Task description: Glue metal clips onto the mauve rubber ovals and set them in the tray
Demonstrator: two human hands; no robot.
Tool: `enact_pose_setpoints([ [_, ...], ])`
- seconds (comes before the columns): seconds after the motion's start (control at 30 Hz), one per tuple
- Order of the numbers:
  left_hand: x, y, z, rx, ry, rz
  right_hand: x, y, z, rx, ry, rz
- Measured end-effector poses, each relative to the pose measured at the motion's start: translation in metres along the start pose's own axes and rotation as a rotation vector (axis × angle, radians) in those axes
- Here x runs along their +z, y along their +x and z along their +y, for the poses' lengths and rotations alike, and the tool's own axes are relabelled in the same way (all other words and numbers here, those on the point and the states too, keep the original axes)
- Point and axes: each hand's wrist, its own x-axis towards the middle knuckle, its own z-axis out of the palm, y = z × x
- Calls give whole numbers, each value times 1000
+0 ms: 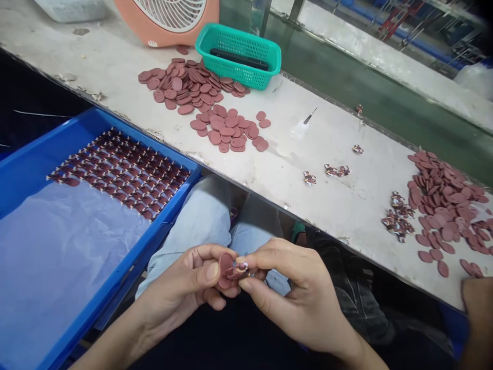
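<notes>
Above my lap, my left hand [194, 282] pinches a reddish-brown oval disc [225, 268] between thumb and fingers. A small painted figurine [239, 270] is gripped by the thumb and fingertips of my right hand [295, 290]. Its lower end meets the face of the disc; whether the two are joined I cannot make out. To the left, a blue tray [181, 192] lined with thin white sheeting holds rows of figurines on brown discs [123, 172]. Loose discs [227, 126] lie heaped on the table ahead.
A green basket [246, 77] with a dark object stands behind the discs, near an orange fan [169, 23]. A white bottle with a needle tip [304, 126] is on the table [308, 149]. Loose figurines [398, 218] and another disc pile [442, 195] lie right, by another person's arm [477, 313].
</notes>
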Motion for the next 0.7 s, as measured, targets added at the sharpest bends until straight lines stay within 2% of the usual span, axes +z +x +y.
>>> enact_pose_setpoints([
  [0.7, -5, 2, -1, -47, 24, 49, -3, 10, -1, -86, -124, -128],
])
